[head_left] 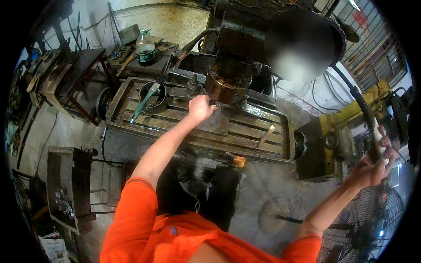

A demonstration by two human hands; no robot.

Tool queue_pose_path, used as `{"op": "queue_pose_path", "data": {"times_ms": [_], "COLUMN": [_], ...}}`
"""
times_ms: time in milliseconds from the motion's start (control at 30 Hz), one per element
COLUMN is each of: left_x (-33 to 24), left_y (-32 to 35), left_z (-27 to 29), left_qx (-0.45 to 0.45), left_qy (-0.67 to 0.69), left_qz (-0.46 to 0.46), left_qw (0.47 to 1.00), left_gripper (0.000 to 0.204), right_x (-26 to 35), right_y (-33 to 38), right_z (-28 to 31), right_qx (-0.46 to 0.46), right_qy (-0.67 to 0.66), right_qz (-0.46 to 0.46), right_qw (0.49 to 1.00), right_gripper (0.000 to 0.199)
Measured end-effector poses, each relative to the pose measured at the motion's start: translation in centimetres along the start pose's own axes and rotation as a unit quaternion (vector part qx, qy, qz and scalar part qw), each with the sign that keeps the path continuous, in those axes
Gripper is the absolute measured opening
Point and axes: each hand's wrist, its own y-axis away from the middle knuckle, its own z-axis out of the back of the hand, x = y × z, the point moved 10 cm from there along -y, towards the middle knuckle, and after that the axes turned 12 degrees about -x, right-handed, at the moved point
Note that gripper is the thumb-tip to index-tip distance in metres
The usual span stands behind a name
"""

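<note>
My left hand [201, 108] is closed over the slotted metal machine table [144, 115], just below the round, oily spindle head [228, 85]. A small dark bit shows at its fingertips, but what it grips is hidden. Out to the right, my right hand [372, 170] is wrapped around a long lever [365, 105], whose grip end is pale. On the table's left part stands a round metal tin [161, 104], and a brush with a green handle [142, 105] rests across it. A bolt-like clamp [193, 86] stands upright beside my left hand.
A pale-tipped stick [266, 135] lies on the table's right side. A wooden tray [66, 188] stands at lower left. A large plastic bottle with dark liquid [145, 48] sits on the back bench. At lower right is a caged fan [372, 223], below a yellow machine [333, 120].
</note>
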Motion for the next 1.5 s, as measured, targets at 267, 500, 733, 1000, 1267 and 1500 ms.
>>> {"op": "queue_pose_path", "data": {"times_ms": [267, 500, 733, 1000, 1267, 1500], "left_x": [0.2, 0.2, 1.3, 3.4, 6.4, 7.3], "left_y": [0.1, 0.2, 1.6, 5.1, 6.9, 7.3], "left_z": [-0.1, -0.1, 4.5, 12.4, 15.9, 16.2], "left_qx": [0.007, 0.057, 0.056, 0.097, 0.100, 0.107], "left_qy": [-0.012, -0.004, 0.083, 0.143, 0.196, 0.149], "left_qz": [0.007, 0.037, 0.009, 0.049, 0.122, 0.112], "left_qw": [1.000, 0.998, 0.995, 0.984, 0.968, 0.977], "left_gripper": [0.049, 0.040, 0.039, 0.039, 0.033, 0.035], "right_x": [0.0, -0.2, -0.8, -1.5, -2.3, -3.2], "right_y": [2.9, 2.8, 4.8, 6.2, 7.5, 8.7], "right_z": [-0.3, -0.1, -0.1, 0.4, 0.8, 1.2], "right_qx": [-0.044, -0.051, -0.068, -0.105, -0.071, -0.089], "right_qy": [0.004, -0.015, -0.079, -0.092, -0.090, -0.116], "right_qz": [-0.001, -0.007, -0.019, -0.035, -0.016, -0.010], "right_qw": [0.999, 0.999, 0.994, 0.990, 0.993, 0.989], "right_gripper": [0.019, 0.022, 0.020, 0.018, 0.039, 0.028]}}
